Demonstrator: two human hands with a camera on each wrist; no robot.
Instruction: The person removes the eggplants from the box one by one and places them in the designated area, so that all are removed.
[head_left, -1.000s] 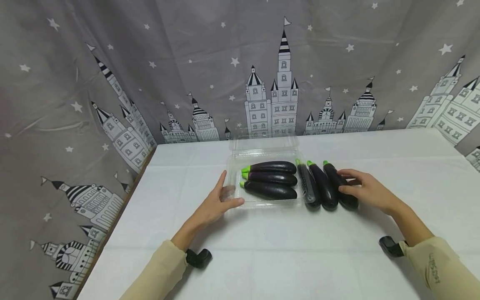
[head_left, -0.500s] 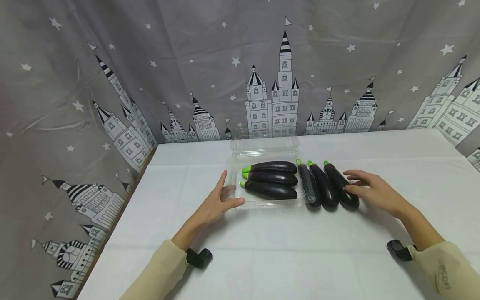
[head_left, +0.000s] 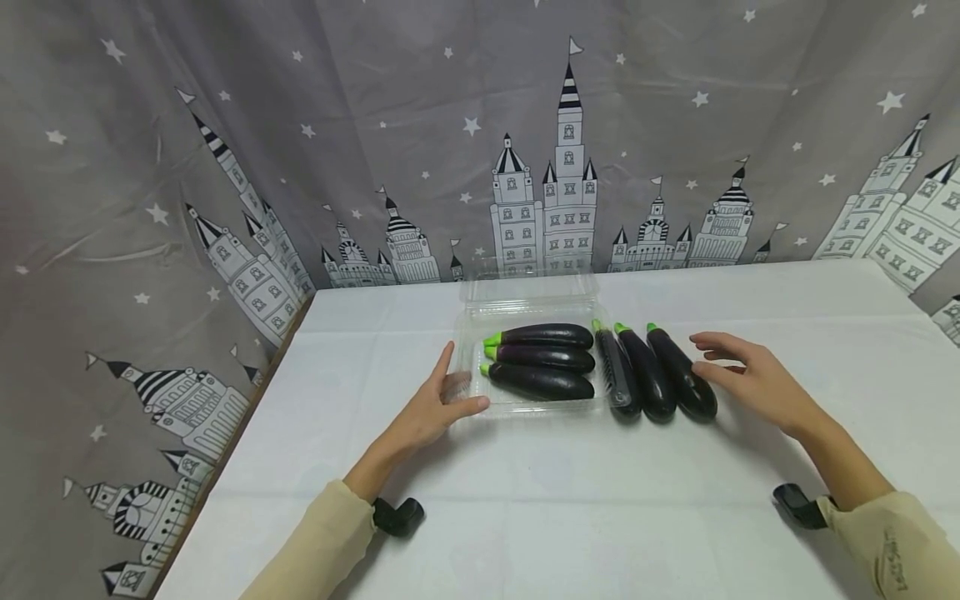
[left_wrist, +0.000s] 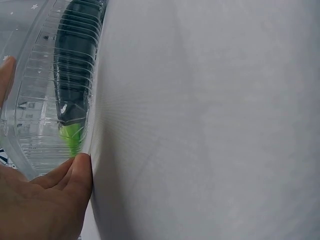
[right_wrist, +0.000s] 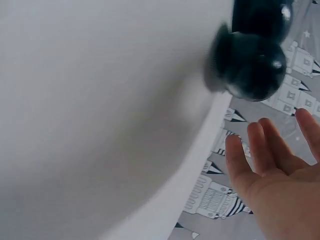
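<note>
Three eggplants (head_left: 547, 357) lie crosswise in a clear plastic clamshell box (head_left: 480, 408), green stems to the left. My left hand (head_left: 427, 408) rests at the box's left end, thumb at the front corner and a finger along the side. In the left wrist view, the fingertips (left_wrist: 80, 162) touch the ridged box wall. Right of the box, three more eggplants lie side by side, stems away from me; a ridged clear edge seems to overlap the nearest eggplant (head_left: 618, 371). My right hand (head_left: 757, 383) is beside the rightmost eggplant (head_left: 682, 375), fingers loosely bent and holding nothing.
The box's transparent lid (head_left: 528, 287) stands raised at the back, near the grey castle-print curtain (head_left: 405, 125). A white cloth covers the table (head_left: 540, 517). Black wrist cameras (head_left: 400, 517) sit at both cuffs.
My right hand has drawn back to the right, away from the rightmost eggplant it was touching. My left hand, the box and the eggplants stay in place.
</note>
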